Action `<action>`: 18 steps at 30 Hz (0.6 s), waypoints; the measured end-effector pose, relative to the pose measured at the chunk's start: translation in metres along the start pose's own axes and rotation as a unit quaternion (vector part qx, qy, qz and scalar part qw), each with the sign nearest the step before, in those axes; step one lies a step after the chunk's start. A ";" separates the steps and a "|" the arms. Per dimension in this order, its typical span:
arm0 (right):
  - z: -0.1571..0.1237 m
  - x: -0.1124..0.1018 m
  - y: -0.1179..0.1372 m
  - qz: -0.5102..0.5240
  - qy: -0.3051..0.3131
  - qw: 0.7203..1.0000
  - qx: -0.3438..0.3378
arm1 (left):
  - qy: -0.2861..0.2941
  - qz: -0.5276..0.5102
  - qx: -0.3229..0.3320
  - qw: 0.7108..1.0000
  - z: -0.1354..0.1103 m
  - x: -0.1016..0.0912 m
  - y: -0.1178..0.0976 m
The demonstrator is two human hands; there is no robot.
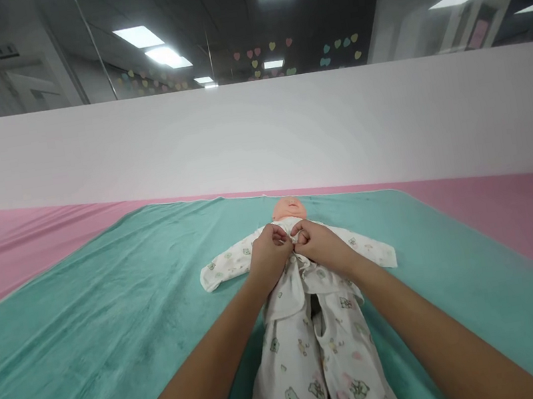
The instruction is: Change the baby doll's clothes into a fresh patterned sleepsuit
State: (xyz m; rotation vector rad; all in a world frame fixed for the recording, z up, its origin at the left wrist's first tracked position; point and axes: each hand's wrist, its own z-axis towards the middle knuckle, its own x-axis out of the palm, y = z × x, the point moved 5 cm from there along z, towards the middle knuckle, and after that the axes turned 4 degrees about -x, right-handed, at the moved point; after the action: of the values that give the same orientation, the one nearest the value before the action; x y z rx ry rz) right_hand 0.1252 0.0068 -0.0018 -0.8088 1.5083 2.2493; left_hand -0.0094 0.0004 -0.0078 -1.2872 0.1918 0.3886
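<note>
A baby doll [288,209] lies on its back on a teal towel [113,318], dressed in a white romper [316,353] printed with small bears. My left hand [268,256] and my right hand [321,245] meet at the doll's chest, just below its chin. Both are closed, each pinching one front edge of the romper where the two edges come together. Lower down, the romper's front hangs open between the legs. The doll's sleeves spread out to either side.
The teal towel covers a pink surface [10,240]. A white wall or partition [257,140] runs across behind it. Above that, glass shows ceiling lights and coloured heart stickers [268,51].
</note>
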 end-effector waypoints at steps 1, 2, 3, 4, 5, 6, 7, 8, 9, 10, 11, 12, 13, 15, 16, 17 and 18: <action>0.000 0.000 0.000 0.000 -0.002 1.000 0.001 | 0.000 0.002 0.000 1.000 0.000 0.000 0.000; 0.000 0.000 0.001 0.003 -0.003 1.000 0.003 | 0.000 0.002 0.001 1.000 0.000 0.000 0.000; -0.001 0.000 0.001 0.007 -0.003 1.000 0.006 | 0.001 0.002 0.000 1.000 0.000 0.000 0.000; -0.001 0.000 0.001 0.012 -0.003 1.000 0.009 | 0.000 0.004 0.000 1.000 0.000 0.000 -0.001; -0.001 0.000 0.001 0.016 -0.002 1.000 0.012 | -0.001 0.007 0.000 1.000 0.000 -0.001 -0.001; -0.001 0.000 0.001 0.021 -0.001 1.000 0.014 | -0.003 0.012 0.000 1.000 0.000 -0.001 -0.001; -0.001 0.000 0.001 0.025 -0.001 1.000 0.015 | -0.005 0.017 -0.001 1.000 0.000 -0.001 -0.001; -0.001 0.000 0.000 0.028 0.000 1.000 0.014 | -0.005 0.021 0.000 1.000 0.000 -0.001 0.000; -0.002 0.000 0.000 0.031 0.001 0.999 0.013 | -0.004 0.022 0.000 1.000 0.000 -0.001 0.001; -0.002 0.000 0.000 0.035 0.001 0.999 0.012 | -0.001 0.021 0.001 1.000 0.001 -0.001 0.002; -0.002 0.000 0.000 0.040 0.003 0.999 0.011 | 0.001 0.017 0.001 1.000 0.002 -0.001 0.004; -0.002 0.000 0.000 0.045 0.007 0.999 0.008 | 0.003 0.011 0.000 1.000 0.002 0.000 0.006; -0.002 0.000 -0.001 0.053 0.013 0.998 0.006 | 0.003 0.001 0.000 1.000 0.002 0.000 0.008; -0.002 0.001 -0.002 0.079 0.024 0.997 0.007 | 0.006 -0.024 0.000 1.000 0.003 0.000 0.010; -0.001 0.001 -0.004 0.097 0.029 0.995 0.011 | 0.008 -0.037 -0.001 0.999 0.003 0.000 0.010; -0.001 0.001 -0.005 0.114 0.031 0.993 0.017 | 0.012 -0.046 -0.002 0.999 0.003 0.000 0.010; -0.001 0.001 -0.007 0.128 0.031 0.991 0.021 | 0.016 -0.054 -0.004 0.998 0.002 0.000 0.010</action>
State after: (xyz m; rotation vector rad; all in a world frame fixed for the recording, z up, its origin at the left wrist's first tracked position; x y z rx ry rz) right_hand 0.1283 0.0088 -0.0073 -0.7146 1.7727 2.3797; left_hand -0.0130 0.0048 -0.0160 -1.3055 0.1472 0.2779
